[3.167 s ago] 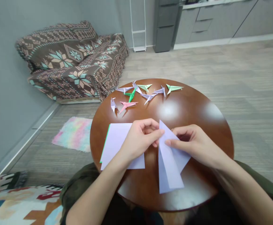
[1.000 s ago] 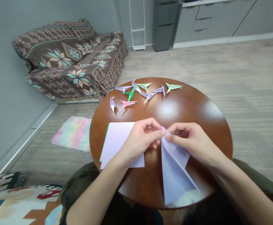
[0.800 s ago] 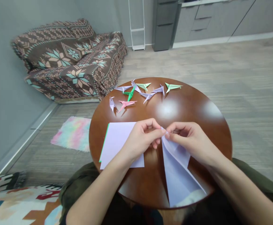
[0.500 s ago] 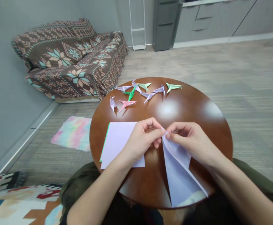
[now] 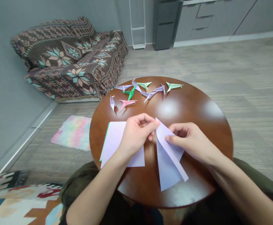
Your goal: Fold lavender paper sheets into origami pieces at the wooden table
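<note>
A lavender sheet of paper [image 5: 168, 162], partly folded, hangs between my hands above the near half of the table. My left hand [image 5: 138, 131] pinches its top corner between thumb and fingers. On the paper's right edge my right hand [image 5: 185, 137] has a grip, thumb in front and fingers behind. A flap runs diagonally down the sheet toward the lower right. Under my left wrist lies a stack of lavender paper [image 5: 114, 137], with a green edge showing at its left side.
Several folded paper figures stand at the table's far side, among them a pink one [image 5: 127, 103], a dark green one [image 5: 130, 92] and a pale green one [image 5: 174, 86]. The round brown table [image 5: 197, 109] has a covered sofa [image 5: 80, 62] beyond it and a fluffy rug [image 5: 72, 132] to its left.
The lavender sheet has been raised and shifted left, its lower end now farther from the table's near edge. My left hand moved up and left, away from my right hand, which stayed nearly put.
</note>
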`<state>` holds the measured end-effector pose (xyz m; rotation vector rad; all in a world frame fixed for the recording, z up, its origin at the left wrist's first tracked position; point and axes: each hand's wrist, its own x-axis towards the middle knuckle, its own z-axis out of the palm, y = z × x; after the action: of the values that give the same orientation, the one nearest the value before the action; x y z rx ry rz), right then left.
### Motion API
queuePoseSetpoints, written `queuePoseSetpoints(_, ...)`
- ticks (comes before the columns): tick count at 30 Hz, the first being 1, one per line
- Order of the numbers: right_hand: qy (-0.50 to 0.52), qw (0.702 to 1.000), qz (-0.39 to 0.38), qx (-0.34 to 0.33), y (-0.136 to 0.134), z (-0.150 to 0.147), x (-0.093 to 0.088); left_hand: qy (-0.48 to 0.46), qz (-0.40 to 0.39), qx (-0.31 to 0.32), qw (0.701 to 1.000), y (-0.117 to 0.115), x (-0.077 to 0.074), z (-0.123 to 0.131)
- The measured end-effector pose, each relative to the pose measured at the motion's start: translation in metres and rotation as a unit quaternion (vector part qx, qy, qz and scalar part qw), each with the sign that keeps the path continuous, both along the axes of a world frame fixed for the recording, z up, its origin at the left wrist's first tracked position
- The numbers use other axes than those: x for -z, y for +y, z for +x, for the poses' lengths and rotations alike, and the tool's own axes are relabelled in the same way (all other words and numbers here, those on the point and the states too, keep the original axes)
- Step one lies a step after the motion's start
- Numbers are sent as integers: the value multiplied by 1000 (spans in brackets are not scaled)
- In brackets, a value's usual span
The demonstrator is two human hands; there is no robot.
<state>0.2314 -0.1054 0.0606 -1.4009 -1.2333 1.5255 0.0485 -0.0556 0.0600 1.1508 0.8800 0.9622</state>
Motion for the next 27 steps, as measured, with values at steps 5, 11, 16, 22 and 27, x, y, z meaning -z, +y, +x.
queuePoseSetpoints(5,-10,1000,16,10,0,3,1,61,-16,68,996,1,-3,-5)
queuePoseSetpoints(11,-5,999,24,-41,0,8,-3,97,-11,106,990,0,-8,-7)
queuePoseSetpoints(16,4,994,20,-111,-1,9,-5,105,13,107,989,0,-8,-6)
queuePoseSetpoints(22,-16,995,44,-83,-1,11,-3,138,-5,179,974,0,-10,-8)
queuePoseSetpoints(27,-12,996,45,-75,-1,13,-5,140,-27,202,969,0,-9,-9)
